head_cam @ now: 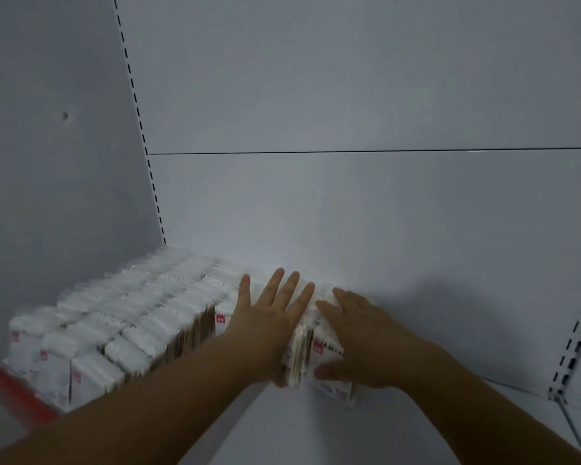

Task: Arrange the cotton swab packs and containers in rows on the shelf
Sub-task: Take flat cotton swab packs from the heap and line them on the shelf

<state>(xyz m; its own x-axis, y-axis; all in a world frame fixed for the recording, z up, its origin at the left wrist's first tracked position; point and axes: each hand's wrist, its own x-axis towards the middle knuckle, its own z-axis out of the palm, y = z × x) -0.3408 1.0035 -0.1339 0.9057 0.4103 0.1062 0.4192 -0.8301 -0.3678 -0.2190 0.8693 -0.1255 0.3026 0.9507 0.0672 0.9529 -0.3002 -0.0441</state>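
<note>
White-tipped, wooden-stemmed cotton swab packs [114, 317] in clear plastic wrap with small red labels stand upright in tight rows in the left rear corner of the pale grey shelf [316, 431]. They sit against the grey side wall [47, 179] and reach towards the grey back panel [349, 213]. From where I stand, the step in hand looks like squaring up the rightmost row [299, 350] of that block. The left hand [269, 317] lies flat on top of it, its fingers [291, 286] straight and fanned apart, pressing down, not gripping. The right hand [359, 333] cups the outer side of the same row. Its fingers [346, 295] bend over the tops and the thumb [326, 372] is tucked against the front face, so the packs are clamped between them. That row sits just beside the main block, leaning a little to the right, with a dark gap showing the wooden stems between the two. I would judge the task partly done: the left part of the shelf is filled, while bare shelf runs on to the black-slotted upright [577, 333] at the far right. A blurred red strip [17, 391] shows at the front left edge, and I cannot tell what it is. The next move probably calls for a sideways push to close the gap, keeping the tops level and the front faces flush so the thin packs do not topple.
</note>
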